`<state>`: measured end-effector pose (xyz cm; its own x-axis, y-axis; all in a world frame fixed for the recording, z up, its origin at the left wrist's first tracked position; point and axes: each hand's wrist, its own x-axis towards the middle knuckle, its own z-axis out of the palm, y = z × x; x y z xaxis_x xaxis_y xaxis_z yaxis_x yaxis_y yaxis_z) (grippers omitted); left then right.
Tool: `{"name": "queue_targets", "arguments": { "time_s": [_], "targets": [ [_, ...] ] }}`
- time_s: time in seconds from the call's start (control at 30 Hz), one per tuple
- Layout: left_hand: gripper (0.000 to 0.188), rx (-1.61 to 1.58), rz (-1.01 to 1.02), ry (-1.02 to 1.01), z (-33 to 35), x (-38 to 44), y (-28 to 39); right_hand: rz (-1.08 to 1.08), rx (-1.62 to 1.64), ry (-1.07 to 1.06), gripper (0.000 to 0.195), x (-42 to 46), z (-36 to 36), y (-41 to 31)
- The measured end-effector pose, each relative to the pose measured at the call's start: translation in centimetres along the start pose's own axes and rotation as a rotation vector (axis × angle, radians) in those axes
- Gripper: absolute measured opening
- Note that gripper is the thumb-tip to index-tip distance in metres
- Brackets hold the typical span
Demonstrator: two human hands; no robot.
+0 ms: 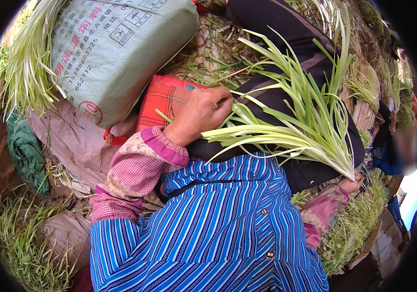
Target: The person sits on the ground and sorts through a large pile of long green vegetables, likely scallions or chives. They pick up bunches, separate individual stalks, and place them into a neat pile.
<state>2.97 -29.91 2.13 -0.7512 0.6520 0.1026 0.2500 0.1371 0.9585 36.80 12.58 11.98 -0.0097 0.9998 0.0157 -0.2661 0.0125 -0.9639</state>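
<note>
A bunch of long pale-green leaves with white stalks point(303, 124), resembling garlic chives, lies fanned over dark trousers point(318, 175) on my lap. My right hand point(353, 182) grips the gathered white stalk ends at the right. Among the leaf tips on the left, my left hand point(208, 111) is curled closed, pinching leaf ends; its fingertips are partly hidden. One leaf tip pokes out beyond that wrist. Beneath the left hand sits a red plaid cloth item point(157, 100).
A stuffed woven feed sack point(121, 62) bearing print stands ahead at left, with more pale leaves point(33, 62) draped over it. Green netting point(28, 153) lies far left. Loose leaf litter point(354, 219) covers ground at right. Another person point(387, 160) is at the right rim.
</note>
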Motion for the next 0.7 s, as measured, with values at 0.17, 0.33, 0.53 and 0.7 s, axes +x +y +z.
{"name": "queue_targets", "arguments": {
  "time_s": [0.17, 0.33, 0.53, 0.7],
  "targets": [
    [0.012, -0.44, -0.628, 0.255, -1.3, 1.8, -6.4, -0.024, 0.041, 0.031, 0.034, -0.7, 2.4, 0.5],
    [0.018, -0.001, -0.451, -0.044, -5.7, -0.9, -6.3, 0.001, 0.074, -0.049, 0.035, 0.2, 1.6, 1.0],
    [0.011, 0.45, 0.048, 0.194, -7.6, -3.6, -0.1, -0.017, 0.062, -0.076, 0.035, 1.1, 0.1, 1.2],
    [0.011, 0.284, 0.186, 0.088, -6.7, -4.7, 5.7, -0.016, 0.062, -0.109, 0.033, 0.8, 0.3, 1.2]
  ]
}}
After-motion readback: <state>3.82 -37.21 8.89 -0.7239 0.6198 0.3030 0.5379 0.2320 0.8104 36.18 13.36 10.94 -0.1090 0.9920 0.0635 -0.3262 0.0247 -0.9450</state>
